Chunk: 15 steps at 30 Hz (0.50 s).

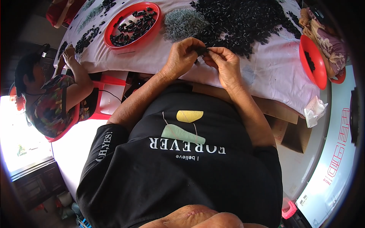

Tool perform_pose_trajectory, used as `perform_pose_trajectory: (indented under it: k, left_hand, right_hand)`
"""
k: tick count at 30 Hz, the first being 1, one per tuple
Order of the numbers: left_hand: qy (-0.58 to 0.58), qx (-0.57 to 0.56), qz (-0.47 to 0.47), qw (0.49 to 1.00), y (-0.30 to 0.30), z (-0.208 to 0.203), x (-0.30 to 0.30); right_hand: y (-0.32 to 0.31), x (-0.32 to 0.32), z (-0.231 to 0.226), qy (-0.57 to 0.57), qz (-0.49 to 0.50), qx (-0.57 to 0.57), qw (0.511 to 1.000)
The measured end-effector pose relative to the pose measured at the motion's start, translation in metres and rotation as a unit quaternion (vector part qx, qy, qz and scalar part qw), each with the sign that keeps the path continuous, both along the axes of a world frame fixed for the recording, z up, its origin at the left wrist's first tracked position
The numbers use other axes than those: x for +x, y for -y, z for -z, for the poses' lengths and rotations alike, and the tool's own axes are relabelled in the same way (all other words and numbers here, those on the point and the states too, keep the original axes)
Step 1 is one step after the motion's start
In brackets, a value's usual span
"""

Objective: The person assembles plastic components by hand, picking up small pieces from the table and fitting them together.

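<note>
My left hand (179,60) and my right hand (228,67) meet over the near edge of the cloth-covered table (273,68). The fingers of my left hand are closed round a small black plastic piece (200,50). From the other side, my right thumb and forefinger pinch at the same spot; whether they grip the piece itself or something tiny is too small to tell. Just beyond my hands lie a heap of fine grey metallic bits (184,23), like small springs, and a wide spread of black plastic pieces (239,22).
A red basin (107,36) holding black pieces stands at the far left. At the right edge a red bowl (321,72) tilts beside another person's arm. One co-worker (49,89) sits at the left. A crumpled white plastic bag (315,111) hangs by the table's right corner.
</note>
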<state>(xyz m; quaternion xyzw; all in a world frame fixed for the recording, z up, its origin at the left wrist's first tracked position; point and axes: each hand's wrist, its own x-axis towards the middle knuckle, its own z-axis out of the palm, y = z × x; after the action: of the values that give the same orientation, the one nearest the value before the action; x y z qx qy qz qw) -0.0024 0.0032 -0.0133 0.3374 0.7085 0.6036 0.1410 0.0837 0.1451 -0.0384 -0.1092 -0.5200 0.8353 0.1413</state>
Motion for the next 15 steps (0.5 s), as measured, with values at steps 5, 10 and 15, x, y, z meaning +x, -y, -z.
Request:
perform_pose_trajectory:
  k: [5,10,15]
  left_hand:
    - [-0.018,-0.003,-0.006,1.000,-0.0008,0.0014,-0.0005]
    - [-0.095,0.010,-0.026,0.995,-0.0034,0.0072,-0.0013]
    - [-0.147,-0.018,-0.041,0.988,-0.0032,0.0037,0.0004]
  right_hand:
    - [0.0007,-0.0004,-0.0016,0.000,0.001,0.006,1.000]
    - [0.0019,-0.0005,-0.0020,0.005,0.006,0.012,1.000]
    - [0.0048,0.0001,-0.0050,0.001,0.021,-0.002,1.000]
